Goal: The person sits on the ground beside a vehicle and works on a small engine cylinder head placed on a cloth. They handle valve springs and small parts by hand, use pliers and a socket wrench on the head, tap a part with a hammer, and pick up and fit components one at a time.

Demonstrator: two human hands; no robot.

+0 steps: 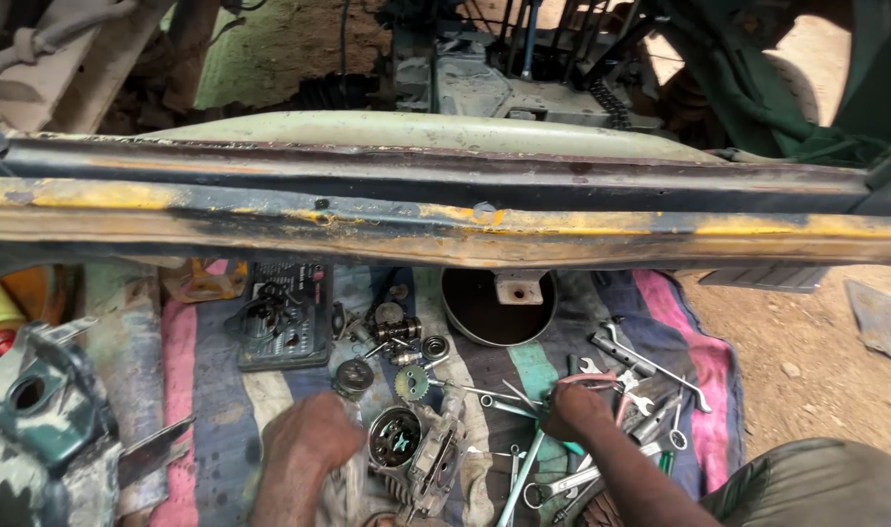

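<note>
Right hand point(574, 410): fingers curled down into a pile of steel spanners point(602, 429), closing on red-handled pliers point(590, 379) at the pile's top; the grip itself is hidden under the knuckles, so I cannot tell whether it is firm. Left hand point(309, 444): fingers bent and pressed together, resting on the cloth just left of a greasy metal engine part point(416, 454), round-mouthed with a blocky cast body; contact with the part cannot be told.

Both hands work low over a striped cloth point(206, 390), worn, banded pink, blue and cream, spread on sandy ground. Spanners lie fanned right of the engine part, thin, bright, open-ended and ring-ended. Just beyond the engine part sits a small toothed gear point(412, 382), dull green-grey, with a knurled round piece point(354, 376) to its left. Farther off: a black moulded socket tray point(284, 314), ribbed, and a dark round pan point(496, 307), shallow, smooth-walled.

Across the whole view, far of the cloth, runs a rusted steel frame rail point(445, 210), yellow paint flaking over black. Near left edge: a camouflage-painted casing point(36, 429), green and white, with a round hole.
</note>
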